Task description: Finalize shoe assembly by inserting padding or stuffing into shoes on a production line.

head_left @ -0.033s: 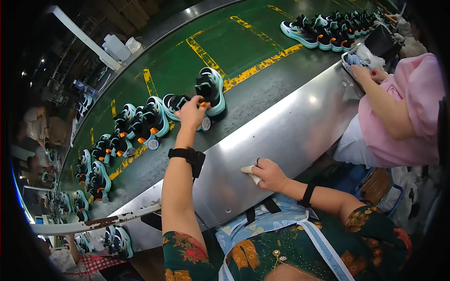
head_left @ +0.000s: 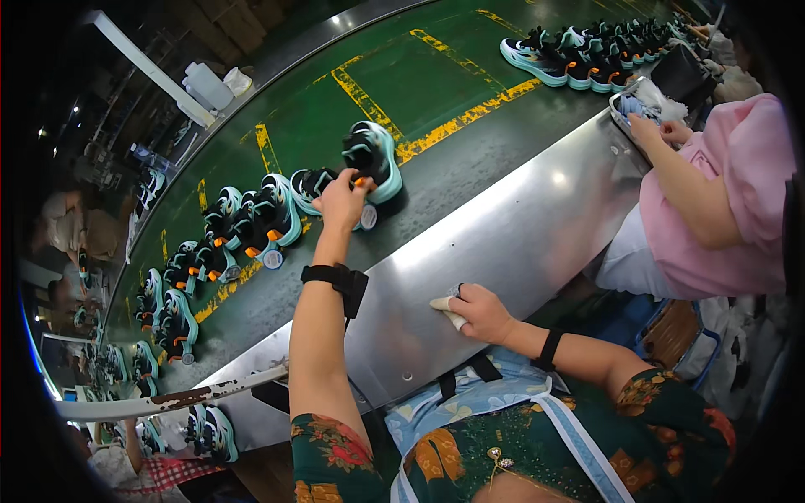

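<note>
My left hand [head_left: 340, 201] is closed on the heel of a black sneaker [head_left: 375, 163] with a white and mint sole and an orange heel tab. The sneaker tilts up above the green work surface. Beside it lies a matching sneaker [head_left: 312, 186], partly covered by my hand; a round pale tag [head_left: 368, 219] shows just below. Over the bare metal ledge, my right hand [head_left: 480, 313] has its fingers half bent and apart, with pale covers on some fingertips. I see nothing held in it.
More such sneakers [head_left: 277, 210] stand in a row to the left, and another row [head_left: 579, 63] at the far right. A person in a pink top [head_left: 721, 180] works at the right beside a tray [head_left: 619, 109]. A white rail [head_left: 168, 404] crosses the lower left.
My left hand and the sneaker in it have shifted very slightly to the left. My right hand stays in place.
</note>
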Demonstrator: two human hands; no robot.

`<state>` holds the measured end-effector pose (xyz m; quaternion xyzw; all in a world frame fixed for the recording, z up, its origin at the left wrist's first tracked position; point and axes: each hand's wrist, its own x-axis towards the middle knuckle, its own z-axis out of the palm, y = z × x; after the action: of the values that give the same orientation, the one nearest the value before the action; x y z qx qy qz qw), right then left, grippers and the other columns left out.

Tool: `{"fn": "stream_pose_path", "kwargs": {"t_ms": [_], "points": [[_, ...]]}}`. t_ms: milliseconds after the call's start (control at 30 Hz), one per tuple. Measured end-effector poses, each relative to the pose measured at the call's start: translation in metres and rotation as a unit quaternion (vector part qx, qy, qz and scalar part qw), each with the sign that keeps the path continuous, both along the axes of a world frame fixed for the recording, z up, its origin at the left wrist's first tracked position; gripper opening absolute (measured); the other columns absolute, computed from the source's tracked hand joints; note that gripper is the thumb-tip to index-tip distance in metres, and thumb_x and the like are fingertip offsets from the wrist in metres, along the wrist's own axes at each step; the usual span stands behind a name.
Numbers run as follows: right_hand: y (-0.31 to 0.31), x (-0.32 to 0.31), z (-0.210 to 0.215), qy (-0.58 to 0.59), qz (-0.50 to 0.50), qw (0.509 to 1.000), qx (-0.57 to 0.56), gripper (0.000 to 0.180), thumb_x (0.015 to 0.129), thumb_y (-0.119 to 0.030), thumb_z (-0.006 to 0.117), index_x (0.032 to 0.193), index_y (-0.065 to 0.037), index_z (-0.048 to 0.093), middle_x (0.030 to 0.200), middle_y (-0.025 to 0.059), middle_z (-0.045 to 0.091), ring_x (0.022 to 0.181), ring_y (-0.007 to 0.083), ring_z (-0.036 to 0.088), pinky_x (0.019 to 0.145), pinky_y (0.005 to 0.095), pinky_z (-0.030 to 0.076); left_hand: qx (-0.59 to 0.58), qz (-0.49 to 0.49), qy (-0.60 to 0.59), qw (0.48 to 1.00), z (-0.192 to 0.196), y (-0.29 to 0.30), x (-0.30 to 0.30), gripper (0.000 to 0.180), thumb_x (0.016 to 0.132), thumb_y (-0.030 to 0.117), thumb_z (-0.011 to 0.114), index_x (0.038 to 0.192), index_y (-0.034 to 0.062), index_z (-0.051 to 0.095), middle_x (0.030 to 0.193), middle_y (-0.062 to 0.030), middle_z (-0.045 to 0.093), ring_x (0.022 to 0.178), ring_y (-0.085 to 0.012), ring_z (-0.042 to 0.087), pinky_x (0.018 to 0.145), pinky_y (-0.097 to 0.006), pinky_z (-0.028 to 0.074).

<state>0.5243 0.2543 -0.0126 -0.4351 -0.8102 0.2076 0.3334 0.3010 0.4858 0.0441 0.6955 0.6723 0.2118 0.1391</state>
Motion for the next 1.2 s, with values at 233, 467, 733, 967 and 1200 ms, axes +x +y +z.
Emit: {"fn": "stream_pose_path", "kwargs": {"t_ms": [233,467,733,967,1200], "points": [[0.001,0.013,0.011,0.008,0.006,1.000,-0.001,0.016,0.075,-0.008,0.064,0.090,-0.009,0.060,0.077,0.0104,0.046,0.072,0.0302,0.050,0.066,0.0406,0.042,0.125,0.034,0.083,0.988,-0.027,-0.028,0.060,0.033,0.082,0.035,0.067,0.108,0.0139,0.063,0.091,-0.0167,0.062,0.100,-0.0325,0.055,0.095,-0.051,0.030],[0.000,0.030,0.007,-0.011,0.001,1.000,-0.017,0.026,0.074,-0.006,0.063,0.099,-0.011,0.064,0.078,0.0100,0.048,0.074,0.0299,0.052,0.067,0.0407,0.044,0.173,0.050,0.077,0.981,-0.024,-0.041,0.030,0.041,0.082,0.019,0.065,0.122,0.0160,0.056,0.108,-0.0152,0.062,0.112,-0.0370,0.053,0.099,-0.054,0.032],[-0.003,0.035,0.013,-0.014,0.001,1.000,-0.013,0.030,0.074,-0.004,0.062,0.103,-0.013,0.067,0.078,0.0091,0.049,0.074,0.0289,0.052,0.067,0.0395,0.044,0.072,-0.170,-0.002,0.983,-0.011,-0.053,-0.013,0.041,0.084,0.004,0.058,0.123,0.0111,0.057,0.123,-0.0217,0.057,0.117,-0.0370,0.053,0.097,-0.039,0.045],[-0.003,0.042,0.013,-0.003,0.001,1.000,-0.015,0.033,0.075,-0.004,0.062,0.106,-0.013,0.067,0.077,0.0090,0.048,0.073,0.0286,0.052,0.067,0.0390,0.044,0.232,-0.023,-0.103,0.967,-0.029,-0.118,0.029,0.062,0.081,0.007,0.064,0.139,0.0061,0.042,0.140,-0.0253,0.038,0.131,-0.0435,0.034,0.108,-0.049,0.029],[0.001,0.042,-0.001,-0.011,-0.003,1.000,0.008,0.033,0.079,-0.006,0.062,0.111,-0.016,0.069,0.073,0.0094,0.046,0.068,0.0276,0.050,0.062,0.0374,0.042,0.117,0.035,0.047,0.991,-0.093,-0.189,-0.030,0.047,0.088,0.019,0.058,0.129,-0.0020,0.051,0.135,-0.0252,0.047,0.131,-0.0433,0.037,0.108,-0.052,0.027]]}}
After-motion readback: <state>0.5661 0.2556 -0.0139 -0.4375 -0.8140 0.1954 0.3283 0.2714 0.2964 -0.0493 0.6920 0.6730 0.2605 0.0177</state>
